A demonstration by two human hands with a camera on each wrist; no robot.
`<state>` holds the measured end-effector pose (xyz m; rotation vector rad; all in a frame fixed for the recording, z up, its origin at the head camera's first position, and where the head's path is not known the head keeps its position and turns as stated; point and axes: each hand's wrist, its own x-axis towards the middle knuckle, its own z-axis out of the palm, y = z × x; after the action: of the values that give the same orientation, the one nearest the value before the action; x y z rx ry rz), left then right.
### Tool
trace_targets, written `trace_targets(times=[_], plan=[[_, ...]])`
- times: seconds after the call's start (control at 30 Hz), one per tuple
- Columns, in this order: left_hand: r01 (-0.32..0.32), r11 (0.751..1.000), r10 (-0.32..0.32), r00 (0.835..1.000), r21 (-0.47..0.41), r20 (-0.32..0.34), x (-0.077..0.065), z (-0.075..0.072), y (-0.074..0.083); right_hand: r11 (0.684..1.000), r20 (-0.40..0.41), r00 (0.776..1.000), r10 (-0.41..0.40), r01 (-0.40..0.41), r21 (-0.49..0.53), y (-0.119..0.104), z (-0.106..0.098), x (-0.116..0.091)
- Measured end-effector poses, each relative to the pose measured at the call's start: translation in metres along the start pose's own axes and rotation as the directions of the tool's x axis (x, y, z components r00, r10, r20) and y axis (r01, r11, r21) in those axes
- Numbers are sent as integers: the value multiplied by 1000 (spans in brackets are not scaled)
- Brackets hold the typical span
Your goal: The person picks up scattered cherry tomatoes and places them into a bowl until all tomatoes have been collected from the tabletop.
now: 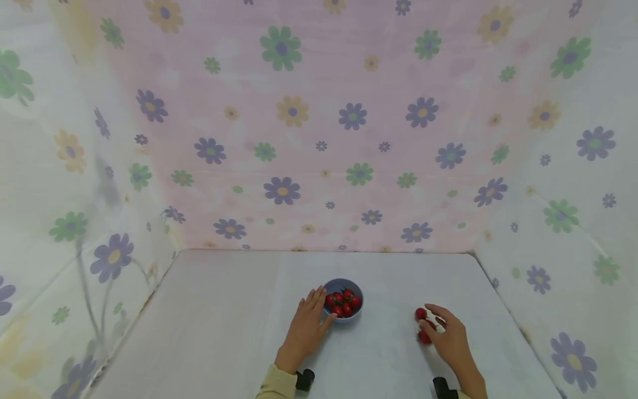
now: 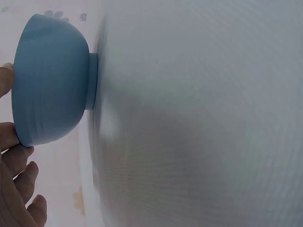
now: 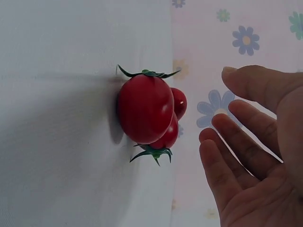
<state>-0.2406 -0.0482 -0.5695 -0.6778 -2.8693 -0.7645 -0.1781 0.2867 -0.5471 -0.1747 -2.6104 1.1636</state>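
Observation:
A small blue bowl (image 1: 340, 284) stands upright on the table with several red cherry tomatoes (image 1: 347, 308) in it. My left hand (image 1: 305, 328) touches the bowl's rim, thumb on the near side and the straight fingers along its left. In the left wrist view the bowl (image 2: 52, 85) appears from the side. To the right, three loose cherry tomatoes (image 3: 144, 109) with green stems lie close together on the table. Just over them, my right hand (image 1: 452, 336) has its thumb and fingers spread apart. The right wrist view shows a gap between that hand (image 3: 255, 146) and the tomatoes.
The white table (image 1: 224, 310) ends at a pink flowered cloth (image 1: 319, 166) at the back. Similar white flowered sheets hang along the left and right sides. A black wrist strap (image 1: 305, 380) shows below each hand.

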Motion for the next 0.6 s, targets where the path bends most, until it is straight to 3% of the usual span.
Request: trace_targets(times=[0.6], plan=[[-2,1000,2,1000,-11,0,1,-1,1,988,174,976,129,-111,-108,20,-1,22]])
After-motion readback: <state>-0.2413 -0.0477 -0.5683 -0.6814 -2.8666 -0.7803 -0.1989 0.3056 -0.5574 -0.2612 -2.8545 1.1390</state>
